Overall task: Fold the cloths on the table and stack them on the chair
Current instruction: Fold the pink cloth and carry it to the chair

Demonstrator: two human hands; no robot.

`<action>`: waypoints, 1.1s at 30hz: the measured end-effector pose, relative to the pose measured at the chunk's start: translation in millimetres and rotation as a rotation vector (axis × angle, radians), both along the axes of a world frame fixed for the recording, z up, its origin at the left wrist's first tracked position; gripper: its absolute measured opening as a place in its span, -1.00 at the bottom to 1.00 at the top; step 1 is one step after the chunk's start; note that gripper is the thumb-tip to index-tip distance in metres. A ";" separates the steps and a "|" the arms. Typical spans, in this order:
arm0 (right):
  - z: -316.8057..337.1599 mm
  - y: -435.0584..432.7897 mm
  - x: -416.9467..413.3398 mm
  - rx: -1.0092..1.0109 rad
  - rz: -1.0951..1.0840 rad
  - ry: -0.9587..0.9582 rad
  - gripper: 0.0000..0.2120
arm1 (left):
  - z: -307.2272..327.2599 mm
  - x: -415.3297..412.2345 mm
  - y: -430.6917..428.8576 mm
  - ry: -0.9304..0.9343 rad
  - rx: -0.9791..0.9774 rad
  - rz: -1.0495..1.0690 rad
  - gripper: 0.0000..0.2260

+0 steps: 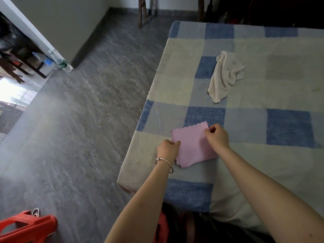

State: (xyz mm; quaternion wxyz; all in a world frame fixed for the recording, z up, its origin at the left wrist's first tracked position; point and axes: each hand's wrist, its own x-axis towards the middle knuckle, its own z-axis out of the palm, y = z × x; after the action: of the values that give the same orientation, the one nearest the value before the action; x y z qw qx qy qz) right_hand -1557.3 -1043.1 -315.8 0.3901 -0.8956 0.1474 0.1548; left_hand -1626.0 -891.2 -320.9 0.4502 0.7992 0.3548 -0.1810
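Observation:
A pink cloth [192, 146] with scalloped edges lies folded on the checked tablecloth near the table's front left corner. My left hand [168, 149], with a bracelet at the wrist, pinches the cloth's left edge. My right hand [217, 136] pinches its far right corner. A crumpled cream cloth [223, 76] lies untouched further back on the table. Part of a red plastic chair [28, 228] shows at the bottom left on the floor.
The table [263, 95] is covered by a blue, grey and cream checked cloth and its left edge drops to a grey tiled floor [78, 120]. Plastic bottles [57, 60] stand by a wall corner at the left. Wooden legs [142, 11] stand beyond the table.

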 end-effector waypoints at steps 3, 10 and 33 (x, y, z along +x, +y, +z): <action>-1.6 -3.0 0.7 0.146 -0.044 0.038 -0.84 | -1.9 7.3 -1.6 -0.039 -0.016 0.083 -0.63; -2.3 -9.6 2.9 0.401 -0.039 0.074 -0.90 | -4.0 15.0 -5.0 -0.172 -0.121 0.164 -0.76; 10.7 -5.3 21.3 0.893 -0.159 0.210 -0.78 | -7.5 26.8 -5.7 -0.187 -0.269 0.239 -0.71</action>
State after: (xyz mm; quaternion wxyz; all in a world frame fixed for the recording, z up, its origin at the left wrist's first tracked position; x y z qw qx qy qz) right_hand -1536.1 -1048.4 -305.1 0.7310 -0.6055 0.1731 0.2628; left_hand -1599.2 -896.9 -328.5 0.6024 0.6973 0.3762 -0.0970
